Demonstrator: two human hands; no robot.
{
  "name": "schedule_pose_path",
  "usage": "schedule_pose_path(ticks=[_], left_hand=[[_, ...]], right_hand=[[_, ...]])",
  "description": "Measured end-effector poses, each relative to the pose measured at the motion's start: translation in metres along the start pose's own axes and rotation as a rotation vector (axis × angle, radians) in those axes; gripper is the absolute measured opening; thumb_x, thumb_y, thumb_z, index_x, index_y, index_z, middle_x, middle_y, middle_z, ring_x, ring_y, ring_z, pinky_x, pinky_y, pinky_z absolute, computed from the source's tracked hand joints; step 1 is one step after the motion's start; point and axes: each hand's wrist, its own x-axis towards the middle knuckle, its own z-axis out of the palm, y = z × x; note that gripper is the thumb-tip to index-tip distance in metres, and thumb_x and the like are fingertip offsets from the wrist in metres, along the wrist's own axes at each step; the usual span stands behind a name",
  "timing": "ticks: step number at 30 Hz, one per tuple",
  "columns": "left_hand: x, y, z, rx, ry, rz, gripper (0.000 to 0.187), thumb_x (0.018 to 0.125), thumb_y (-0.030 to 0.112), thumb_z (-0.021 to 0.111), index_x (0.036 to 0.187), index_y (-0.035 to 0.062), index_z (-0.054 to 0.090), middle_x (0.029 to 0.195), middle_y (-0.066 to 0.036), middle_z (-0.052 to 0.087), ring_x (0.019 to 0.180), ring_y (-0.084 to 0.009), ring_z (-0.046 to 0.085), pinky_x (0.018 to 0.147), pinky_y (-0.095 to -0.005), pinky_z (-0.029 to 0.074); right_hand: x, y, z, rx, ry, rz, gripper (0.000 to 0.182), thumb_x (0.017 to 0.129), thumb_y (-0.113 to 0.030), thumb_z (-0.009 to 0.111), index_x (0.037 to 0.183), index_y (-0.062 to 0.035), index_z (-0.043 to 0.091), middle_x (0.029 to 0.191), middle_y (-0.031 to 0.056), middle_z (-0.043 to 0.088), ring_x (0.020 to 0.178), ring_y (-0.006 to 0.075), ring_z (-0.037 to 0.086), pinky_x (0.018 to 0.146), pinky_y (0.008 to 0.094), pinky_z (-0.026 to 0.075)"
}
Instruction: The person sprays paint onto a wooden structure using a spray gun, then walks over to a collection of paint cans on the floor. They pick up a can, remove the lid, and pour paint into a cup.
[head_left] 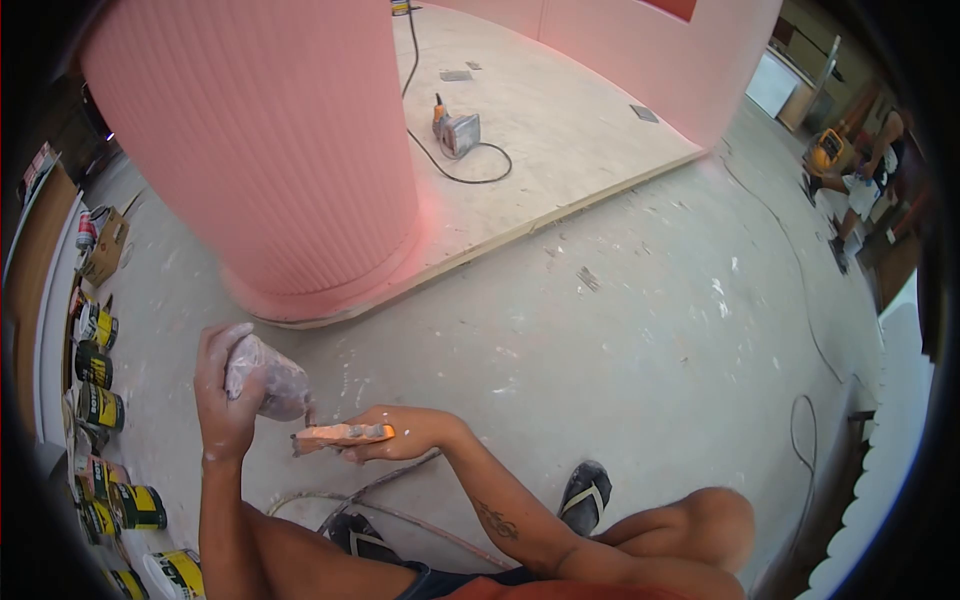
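My left hand (222, 405) is wrapped around a translucent plastic cup (268, 378), smeared with whitish-pink residue and tilted towards my right hand. My right hand (408, 430) grips a flat orange tool (345, 435) with pinkish crust along it; its exact kind I cannot tell. The cup's lower end is right beside the tool's far end. Both hands are held over the grey floor, in front of a pink fluted column (270, 150).
A sander (457, 132) with a black cord lies on the pale platform (560, 120). Several paint buckets (100, 408) line the left side. A hose (380, 500) runs by my sandalled feet. Another person (880, 160) is at the far right, and a cable (790, 250) crosses the floor.
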Motion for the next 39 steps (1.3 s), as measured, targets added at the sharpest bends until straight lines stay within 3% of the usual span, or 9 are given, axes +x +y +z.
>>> schedule_pose_path(ticks=[9,13,15,18,22,26,30,32,39], left_hand=[[-0.002,-0.004,0.007,0.061,0.006,0.032,0.045,0.079,0.019,0.067,0.119,-0.0009,0.062,0.109,-0.015,0.056,0.1,-0.0287,0.057,0.093,-0.0366,0.046],[0.009,-0.006,0.012,0.069,0.004,0.036,0.048,0.08,0.023,0.069,0.125,0.005,0.063,0.109,-0.015,0.059,0.102,-0.0296,0.059,0.093,-0.0379,0.047],[0.013,0.01,0.015,0.0,-0.041,-0.126,0.052,0.079,0.023,0.07,0.128,0.0072,0.063,0.111,-0.011,0.059,0.105,-0.0249,0.058,0.095,-0.037,0.047],[0.055,0.017,0.028,0.14,0.088,0.089,0.051,0.075,0.031,0.078,0.121,0.0117,0.065,0.114,-0.014,0.061,0.111,-0.0341,0.056,0.1,-0.0466,0.044],[0.106,0.059,0.018,0.235,0.208,0.174,0.05,0.072,0.042,0.078,0.106,0.0074,0.068,0.105,-0.014,0.062,0.105,-0.0337,0.057,0.098,-0.0468,0.04],[0.112,0.071,-0.008,0.287,0.314,0.074,0.051,0.07,0.044,0.078,0.102,0.0051,0.07,0.102,-0.014,0.063,0.103,-0.0326,0.058,0.095,-0.046,0.039],[0.099,0.084,-0.042,0.29,0.399,-0.032,0.05,0.069,0.044,0.078,0.098,0.0035,0.072,0.101,-0.013,0.062,0.101,-0.032,0.058,0.107,-0.0514,0.035],[0.097,0.097,-0.07,0.284,0.449,-0.104,0.05,0.07,0.044,0.077,0.098,0.0028,0.072,0.1,-0.013,0.062,0.101,-0.0318,0.058,0.111,-0.0535,0.032],[0.083,0.219,-0.23,0.199,0.619,-0.38,0.055,0.073,0.039,0.078,0.112,0.0016,0.066,0.11,-0.014,0.059,0.116,-0.0344,0.053,0.116,-0.0585,0.03]], right_hand=[[0.0,0.014,-0.006,-0.096,-0.128,0.011,0.039,0.097,-0.026,0.064,0.128,-0.0031,0.061,0.113,0.0159,0.07,0.093,0.027,0.065,0.086,0.0393,0.05],[-0.001,-0.006,-0.017,-0.085,-0.151,-0.08,0.055,0.101,-0.021,0.056,0.153,-0.0111,0.04,0.14,0.0131,0.06,0.12,0.0303,0.063,0.102,0.0413,0.048],[0.002,0.008,-0.023,-0.235,-0.133,-0.15,0.067,0.095,-0.017,0.061,0.157,-0.0224,0.034,0.142,0.0102,0.06,0.111,0.0294,0.067,0.097,0.0404,0.052],[-0.003,-0.036,-0.069,-0.153,-0.106,0.095,0.046,0.094,-0.02,0.066,0.137,-0.0064,0.059,0.115,0.0154,0.072,0.097,0.0289,0.072,0.087,0.0411,0.055],[0.014,-0.062,-0.101,-0.02,0.023,0.05,0.045,0.085,-0.011,0.067,0.129,-0.0016,0.063,0.086,0.0101,0.07,0.076,0.0204,0.064,0.074,0.0344,0.052],[0.037,-0.089,-0.102,-0.035,-0.043,0.033,0.043,0.087,-0.012,0.066,0.129,-0.0022,0.062,0.086,0.0082,0.069,0.062,0.0119,0.055,0.056,0.0265,0.044],[0.047,-0.114,-0.083,-0.064,-0.146,-0.01,0.044,0.088,-0.014,0.065,0.131,-0.0022,0.061,0.087,0.0078,0.069,0.064,0.0111,0.055,0.056,0.026,0.044],[0.053,-0.158,-0.074,0.004,-0.164,0.219,0.044,0.09,-0.015,0.065,0.131,-0.0002,0.059,0.087,0.0082,0.069,0.074,0.014,0.06,0.068,0.0288,0.049],[0.068,-0.337,-0.038,-0.276,-0.44,0.267,0.031,0.09,-0.012,0.066,0.118,0.0026,0.065,0.087,0.0141,0.069,0.075,0.0238,0.065,0.073,0.0351,0.052]])
